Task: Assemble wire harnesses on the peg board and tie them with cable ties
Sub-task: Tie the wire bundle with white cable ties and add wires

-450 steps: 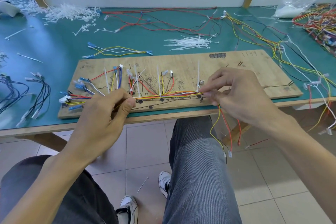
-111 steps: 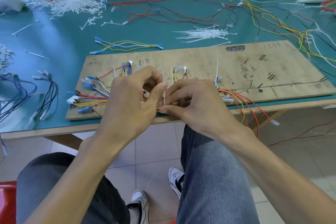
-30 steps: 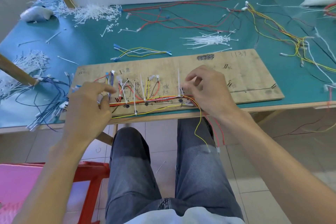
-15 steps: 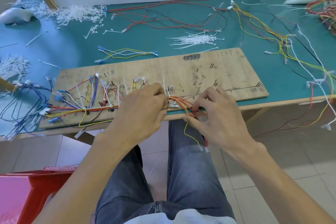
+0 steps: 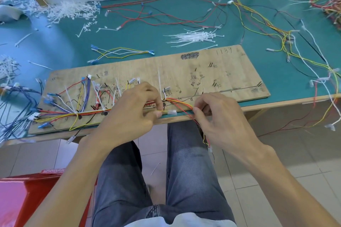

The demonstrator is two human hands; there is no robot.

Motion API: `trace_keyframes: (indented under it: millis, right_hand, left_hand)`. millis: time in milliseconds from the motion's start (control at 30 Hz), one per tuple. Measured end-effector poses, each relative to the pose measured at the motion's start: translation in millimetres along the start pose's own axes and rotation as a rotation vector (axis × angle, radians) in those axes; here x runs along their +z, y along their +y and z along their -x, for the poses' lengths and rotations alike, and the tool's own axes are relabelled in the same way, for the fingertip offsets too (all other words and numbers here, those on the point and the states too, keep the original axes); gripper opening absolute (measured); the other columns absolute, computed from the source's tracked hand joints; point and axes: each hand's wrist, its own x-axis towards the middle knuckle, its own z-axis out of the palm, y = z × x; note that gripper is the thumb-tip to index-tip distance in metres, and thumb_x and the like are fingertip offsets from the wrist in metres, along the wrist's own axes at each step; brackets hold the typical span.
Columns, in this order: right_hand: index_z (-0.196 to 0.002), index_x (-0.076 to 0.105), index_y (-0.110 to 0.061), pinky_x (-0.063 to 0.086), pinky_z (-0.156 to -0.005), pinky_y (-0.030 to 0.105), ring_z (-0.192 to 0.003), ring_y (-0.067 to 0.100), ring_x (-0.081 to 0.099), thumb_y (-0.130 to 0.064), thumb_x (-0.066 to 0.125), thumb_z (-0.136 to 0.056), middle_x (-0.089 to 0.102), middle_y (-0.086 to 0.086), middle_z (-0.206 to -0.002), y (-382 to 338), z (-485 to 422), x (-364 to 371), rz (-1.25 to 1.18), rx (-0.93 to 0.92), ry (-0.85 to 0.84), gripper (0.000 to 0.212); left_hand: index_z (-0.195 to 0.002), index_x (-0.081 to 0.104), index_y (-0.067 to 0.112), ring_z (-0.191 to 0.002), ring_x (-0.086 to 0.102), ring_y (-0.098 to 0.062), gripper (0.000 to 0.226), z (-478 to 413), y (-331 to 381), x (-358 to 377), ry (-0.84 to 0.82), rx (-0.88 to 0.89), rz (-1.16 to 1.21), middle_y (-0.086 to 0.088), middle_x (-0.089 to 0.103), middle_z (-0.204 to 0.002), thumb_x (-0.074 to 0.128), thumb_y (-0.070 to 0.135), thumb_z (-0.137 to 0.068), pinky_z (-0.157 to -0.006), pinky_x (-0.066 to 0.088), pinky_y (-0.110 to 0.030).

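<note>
Teal desk, peg board at its front edge, wire harness on it; left hand, moved in from board's left end, now pinching a yellow wire by its white connector; right hand pinching loose red-yellow wires; ends probably being sorted before tying.

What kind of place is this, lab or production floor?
Probably a manual wire-harness assembly bench; workshop or factory, can't tell. Cues: wooden peg board carrying a part-tied harness, pile of white cable ties, loose wires across the green table.
</note>
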Motion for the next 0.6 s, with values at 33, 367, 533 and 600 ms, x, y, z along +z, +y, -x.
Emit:
trace_keyframes:
  millis: [33,367,533,600]
  right_hand:
    - [-0.088,0.064,-0.024,0.052,-0.078,0.044,-0.083,0.017,0.059,-0.023,0.063,-0.097,0.063,-0.011,-0.083,0.9,-0.5,-0.8,-0.014,0.001,0.005,0.009]
    - [-0.101,0.062,-0.023,0.036,-0.059,0.019,-0.063,0.006,0.051,-0.029,0.056,-0.108,0.054,-0.008,-0.061,14.1,-10.6,-14.9,-0.15,0.014,-0.038,0.011]
    - [-0.084,0.07,-0.021,0.048,-0.068,0.039,-0.066,0.021,0.055,-0.054,0.052,-0.1,0.064,0.001,-0.066,30.1,-23.0,-42.2,-0.171,-0.006,-0.22,0.041]
    - [-0.077,0.072,-0.02,0.035,-0.055,0.031,-0.056,0.016,0.039,-0.062,0.058,-0.093,0.048,-0.004,-0.055,42.4,-25.8,-58.8,-0.227,0.027,-0.262,0.046]
  left_hand:
    - [-0.085,0.073,0.031,-0.107,0.055,-0.003,0.016,1.5,-1.2,-2.0,-0.046,0.014,-0.009,0.017,0.058,-0.111,0.082,0.018,-0.085,-0.096,0.039,-0.019]
    - [-0.094,0.065,0.029,-0.105,0.055,-0.018,0.009,5.6,8.9,4.9,0.116,0.097,-0.323,0.011,0.058,-0.106,0.063,0.032,-0.085,-0.084,0.05,-0.04]
    - [-0.111,0.068,0.015,-0.108,0.059,-0.027,0.019,0.0,22.4,29.6,0.246,0.336,-0.388,0.0,0.063,-0.112,0.064,0.022,-0.094,-0.088,0.049,-0.046]
    - [-0.126,0.066,0.017,-0.121,0.057,-0.023,0.031,-2.3,24.1,38.5,0.158,0.401,-0.398,0.002,0.063,-0.127,0.058,0.026,-0.097,-0.098,0.047,-0.042]
